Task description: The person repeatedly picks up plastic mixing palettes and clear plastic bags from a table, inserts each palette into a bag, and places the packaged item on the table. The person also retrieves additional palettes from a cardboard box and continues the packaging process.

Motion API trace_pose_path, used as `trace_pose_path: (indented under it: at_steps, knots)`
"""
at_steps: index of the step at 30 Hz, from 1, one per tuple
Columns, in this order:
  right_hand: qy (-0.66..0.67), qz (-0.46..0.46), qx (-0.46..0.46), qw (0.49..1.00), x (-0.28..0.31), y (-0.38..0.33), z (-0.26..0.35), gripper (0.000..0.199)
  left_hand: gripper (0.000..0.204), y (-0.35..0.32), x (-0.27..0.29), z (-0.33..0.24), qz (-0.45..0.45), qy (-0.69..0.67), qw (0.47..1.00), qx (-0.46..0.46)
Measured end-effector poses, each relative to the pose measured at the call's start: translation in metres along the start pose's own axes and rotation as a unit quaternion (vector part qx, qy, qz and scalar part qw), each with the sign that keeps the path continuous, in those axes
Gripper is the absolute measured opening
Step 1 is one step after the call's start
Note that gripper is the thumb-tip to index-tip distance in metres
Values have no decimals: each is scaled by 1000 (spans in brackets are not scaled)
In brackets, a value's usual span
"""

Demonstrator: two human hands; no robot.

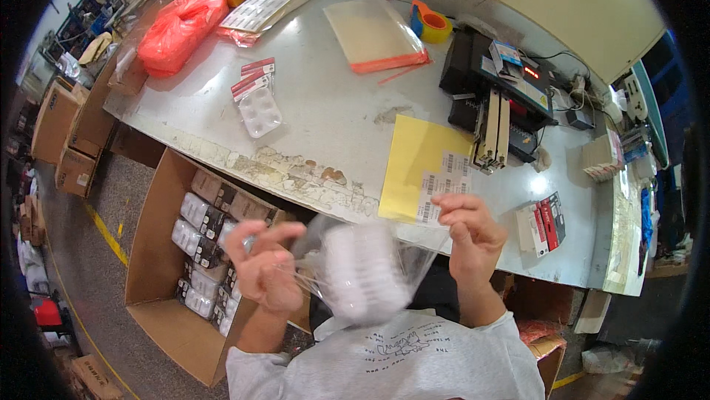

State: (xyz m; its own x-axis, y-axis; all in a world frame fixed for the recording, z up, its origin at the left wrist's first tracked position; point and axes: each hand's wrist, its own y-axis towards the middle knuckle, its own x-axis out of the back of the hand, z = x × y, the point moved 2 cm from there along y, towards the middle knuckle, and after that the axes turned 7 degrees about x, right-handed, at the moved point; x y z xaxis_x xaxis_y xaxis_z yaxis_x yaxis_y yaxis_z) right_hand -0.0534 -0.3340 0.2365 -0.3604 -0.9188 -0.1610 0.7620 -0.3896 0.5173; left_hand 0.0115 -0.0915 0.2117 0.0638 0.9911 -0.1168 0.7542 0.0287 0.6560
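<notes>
A clear plastic bag [366,270] with a white blister tray inside hangs blurred between my two hands, close to my chest. My left hand [265,265] pinches the bag's left edge. My right hand [471,236] pinches its upper right corner. On the grey worktable [333,104] ahead lies a yellow sheet with barcode labels [427,168], right behind my right hand. A packed white tray with a red header [256,104] lies further left on the table, with another red-headed pack beside it.
An open cardboard box [159,252] of packed trays stands on the floor at my left. On the table: a black sealing machine [497,89], red-and-white small boxes [542,222], a clear bag stack with orange strip [376,34], tape roll [431,23], an orange plastic bag [180,30].
</notes>
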Motion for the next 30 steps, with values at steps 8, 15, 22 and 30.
trace_pose_path:
  at_steps: [8, 15, 22, 30]
  knots:
    - [-29, -63, -26, 997, 13, -60, 2, 12, 16, -71, -7, -10, 11, 92, 995, -19]
    - [-94, -76, -27, 992, 18, -73, -14, 12, 24, -86, -5, 1, -11, 42, 998, 35]
    - [-80, -113, -192, 972, 25, -88, -33, 13, 19, -100, -8, 11, -71, -59, 928, 360]
    - [-12, -153, -366, 918, 23, -107, -62, 15, 14, -113, -18, 23, -92, -129, 785, 599]
